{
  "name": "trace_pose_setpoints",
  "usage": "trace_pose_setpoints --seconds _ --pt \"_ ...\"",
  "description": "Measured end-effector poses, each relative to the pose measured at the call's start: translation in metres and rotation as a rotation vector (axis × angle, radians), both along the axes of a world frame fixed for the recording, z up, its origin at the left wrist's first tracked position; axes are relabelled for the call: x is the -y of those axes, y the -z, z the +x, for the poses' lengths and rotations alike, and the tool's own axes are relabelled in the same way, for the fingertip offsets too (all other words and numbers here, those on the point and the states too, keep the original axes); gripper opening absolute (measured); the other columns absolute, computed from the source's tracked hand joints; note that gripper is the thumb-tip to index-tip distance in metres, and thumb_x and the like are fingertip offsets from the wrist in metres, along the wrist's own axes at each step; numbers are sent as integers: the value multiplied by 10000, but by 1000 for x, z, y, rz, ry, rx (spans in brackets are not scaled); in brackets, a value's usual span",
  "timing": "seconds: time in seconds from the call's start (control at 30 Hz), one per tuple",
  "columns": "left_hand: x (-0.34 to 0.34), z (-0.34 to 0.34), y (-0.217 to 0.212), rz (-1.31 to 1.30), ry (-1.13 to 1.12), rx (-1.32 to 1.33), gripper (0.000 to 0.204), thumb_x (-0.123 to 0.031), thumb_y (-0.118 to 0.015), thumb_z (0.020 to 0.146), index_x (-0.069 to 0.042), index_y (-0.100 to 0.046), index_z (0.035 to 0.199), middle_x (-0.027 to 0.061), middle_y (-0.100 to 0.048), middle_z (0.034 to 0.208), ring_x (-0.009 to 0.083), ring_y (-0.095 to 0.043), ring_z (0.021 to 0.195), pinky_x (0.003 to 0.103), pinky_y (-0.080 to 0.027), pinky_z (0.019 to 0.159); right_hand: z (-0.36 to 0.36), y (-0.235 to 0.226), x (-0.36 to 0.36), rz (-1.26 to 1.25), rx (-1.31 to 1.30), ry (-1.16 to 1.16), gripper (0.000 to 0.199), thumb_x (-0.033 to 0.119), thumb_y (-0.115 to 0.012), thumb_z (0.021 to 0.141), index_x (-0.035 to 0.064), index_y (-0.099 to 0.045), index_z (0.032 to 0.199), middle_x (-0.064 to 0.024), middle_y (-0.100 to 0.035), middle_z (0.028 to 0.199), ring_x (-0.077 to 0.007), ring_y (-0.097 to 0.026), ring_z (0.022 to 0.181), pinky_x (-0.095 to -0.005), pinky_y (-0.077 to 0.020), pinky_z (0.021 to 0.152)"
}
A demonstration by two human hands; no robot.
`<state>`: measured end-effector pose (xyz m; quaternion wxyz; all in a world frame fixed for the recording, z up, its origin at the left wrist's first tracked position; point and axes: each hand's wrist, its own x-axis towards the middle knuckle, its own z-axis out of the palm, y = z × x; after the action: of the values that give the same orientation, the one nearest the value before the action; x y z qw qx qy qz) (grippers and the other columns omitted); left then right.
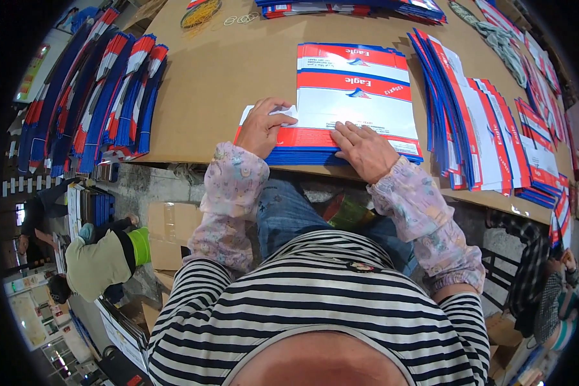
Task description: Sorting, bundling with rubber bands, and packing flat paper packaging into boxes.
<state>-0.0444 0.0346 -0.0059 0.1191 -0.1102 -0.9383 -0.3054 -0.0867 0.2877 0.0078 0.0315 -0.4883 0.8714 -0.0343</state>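
Note:
A stack of flat printed cartons (360, 116), red, white and blue, lies near the table's front edge before me. My left hand (264, 127) is at the stack's left side, its bent fingers closed on a white flap of the top carton. Part of that flap is hidden under the hand. My right hand (365, 151) rests on the lower front part of the top carton, fingers stretched out and slightly apart. Patterned pink sleeve covers (228, 199) are on both my forearms.
Bundles of flat cartons stand on the left (119, 96) and lean on the right (453, 109) of the brown table (225, 71). More cartons (354, 9), rubber bands (201, 14) and a grey-green cloth (502, 45) lie farther back. A person (103, 264) bends at the lower left; another (553, 296) is at right.

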Motion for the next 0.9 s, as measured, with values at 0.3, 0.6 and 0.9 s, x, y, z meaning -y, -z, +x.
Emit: trace_pose_setpoints --seconds 0.3,0.6,0.9 --pt "9 1 -1 248 117 -18 169 113 -486 687 -1 -606 717 126 -563 1105 276 -513 1092 341 -396 933 5 0 0 5 -152 -34 406 151 -482 900 13 -448 1280 -172 -486 1325 -307 -473 1227 -399 -411 1000" --pt "5 16 -25 427 -671 -719 242 -21 -572 814 -25 -547 1054 179 -562 1081 288 -521 1064 368 -393 920 -30 -103 -19 -642 -251 -40 517 -49 -458 791 66 -458 1295 -178 -590 1166 -319 -632 917 -404 -532 760" --pt "-20 0 10 -263 -264 -82 339 -223 -561 867 -47 -567 1157 143 -537 1179 316 -464 1140 420 -330 981 -53 -159 -111 -684 -948 399 393 9 -464 898 108 -519 1275 -115 -616 1167 -242 -604 1049 -355 -492 856"
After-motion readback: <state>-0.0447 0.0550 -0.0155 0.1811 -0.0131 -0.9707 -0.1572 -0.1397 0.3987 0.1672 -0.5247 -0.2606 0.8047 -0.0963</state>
